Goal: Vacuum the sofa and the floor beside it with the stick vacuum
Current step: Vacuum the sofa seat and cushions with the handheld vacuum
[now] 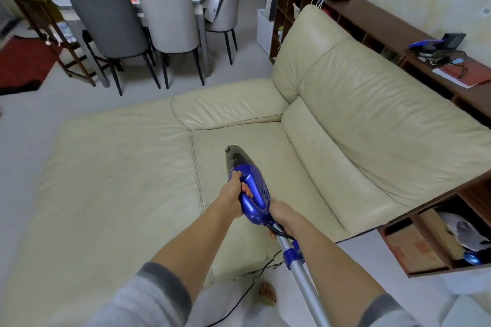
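Blue glossy plastic vacuum (252, 188), dark tapered nose, hovers over the creased cream leather sofa (265, 141). Left hand (233, 194) grips its handle; right hand (279, 214) just behind wraps the silver tube (305, 284).

Glossy blue plastic vacuum (252, 194) with matt metal tube (305, 287); creased, leather-like cream sofa (358, 119).
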Demonstrator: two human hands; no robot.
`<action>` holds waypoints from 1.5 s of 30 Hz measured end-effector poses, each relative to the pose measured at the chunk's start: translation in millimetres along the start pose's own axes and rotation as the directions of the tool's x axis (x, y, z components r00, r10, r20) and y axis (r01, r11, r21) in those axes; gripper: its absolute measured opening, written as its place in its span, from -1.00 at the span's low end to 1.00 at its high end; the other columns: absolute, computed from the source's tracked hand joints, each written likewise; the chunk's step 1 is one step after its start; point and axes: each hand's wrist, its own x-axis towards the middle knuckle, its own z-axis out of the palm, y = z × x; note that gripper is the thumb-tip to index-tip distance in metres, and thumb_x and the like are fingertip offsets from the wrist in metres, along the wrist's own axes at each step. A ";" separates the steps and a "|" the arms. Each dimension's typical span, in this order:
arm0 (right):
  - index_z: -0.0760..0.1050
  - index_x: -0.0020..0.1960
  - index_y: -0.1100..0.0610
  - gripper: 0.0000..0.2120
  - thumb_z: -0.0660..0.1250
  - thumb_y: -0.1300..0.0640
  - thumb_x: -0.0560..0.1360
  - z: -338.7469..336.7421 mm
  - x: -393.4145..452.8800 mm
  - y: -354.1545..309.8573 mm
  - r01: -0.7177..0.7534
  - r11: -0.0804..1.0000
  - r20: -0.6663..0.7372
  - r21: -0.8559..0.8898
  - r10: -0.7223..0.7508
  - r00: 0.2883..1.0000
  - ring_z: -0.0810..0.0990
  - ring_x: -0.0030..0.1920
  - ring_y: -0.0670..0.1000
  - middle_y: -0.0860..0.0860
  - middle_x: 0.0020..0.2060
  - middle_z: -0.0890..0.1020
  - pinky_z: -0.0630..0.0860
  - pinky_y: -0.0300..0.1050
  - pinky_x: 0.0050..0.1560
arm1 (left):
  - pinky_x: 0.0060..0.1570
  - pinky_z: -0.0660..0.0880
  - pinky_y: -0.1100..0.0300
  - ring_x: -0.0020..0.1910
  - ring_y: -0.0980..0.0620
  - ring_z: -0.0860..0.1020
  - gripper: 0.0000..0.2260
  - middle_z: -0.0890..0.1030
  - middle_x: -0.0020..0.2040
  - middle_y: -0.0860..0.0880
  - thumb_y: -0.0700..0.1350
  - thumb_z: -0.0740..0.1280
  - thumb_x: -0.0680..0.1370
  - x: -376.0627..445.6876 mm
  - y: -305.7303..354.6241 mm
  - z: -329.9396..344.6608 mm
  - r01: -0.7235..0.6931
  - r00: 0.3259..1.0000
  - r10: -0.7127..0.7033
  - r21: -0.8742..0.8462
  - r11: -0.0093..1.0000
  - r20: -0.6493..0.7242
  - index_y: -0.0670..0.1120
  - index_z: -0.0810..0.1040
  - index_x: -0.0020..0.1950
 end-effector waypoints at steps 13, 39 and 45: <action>0.39 -0.11 0.23 -0.80 0.04 0.21 0.59 68.9 -27.9 -4.0 0.096 0.986 0.046 -0.138 -0.090 0.995 0.43 -0.50 0.06 0.18 -0.38 0.50 0.43 -0.16 -0.42 | -0.62 0.35 0.34 -0.62 0.12 0.35 -0.71 0.39 -0.49 0.02 0.05 0.32 0.58 -28.3 9.0 -75.8 -0.031 0.999 0.027 -0.108 0.994 -0.038 -0.11 0.46 -0.24; 0.48 0.06 0.26 -0.53 -0.03 -0.07 0.63 100.6 -32.6 3.9 0.138 0.978 -0.108 -0.159 -0.156 0.982 0.55 -0.19 0.15 0.22 -0.12 0.60 0.56 0.01 -0.05 | -0.63 0.29 0.35 -0.65 0.13 0.28 -0.80 0.31 -0.52 0.05 -0.12 0.36 0.53 -58.7 8.7 -105.6 -0.123 0.992 0.117 -0.153 0.981 -0.047 -0.07 0.42 -0.27; 0.48 0.01 0.25 -0.55 -0.03 -0.06 0.63 38.0 -21.6 4.4 0.112 0.987 -0.129 -0.119 -0.127 0.983 0.53 -0.31 0.11 0.21 -0.18 0.59 0.52 -0.04 -0.20 | -0.67 0.26 0.37 -0.67 0.16 0.26 -0.85 0.30 -0.57 0.05 -0.22 0.30 0.54 -44.9 -0.2 -39.4 -0.116 0.993 0.118 -0.122 0.986 0.004 -0.10 0.42 -0.22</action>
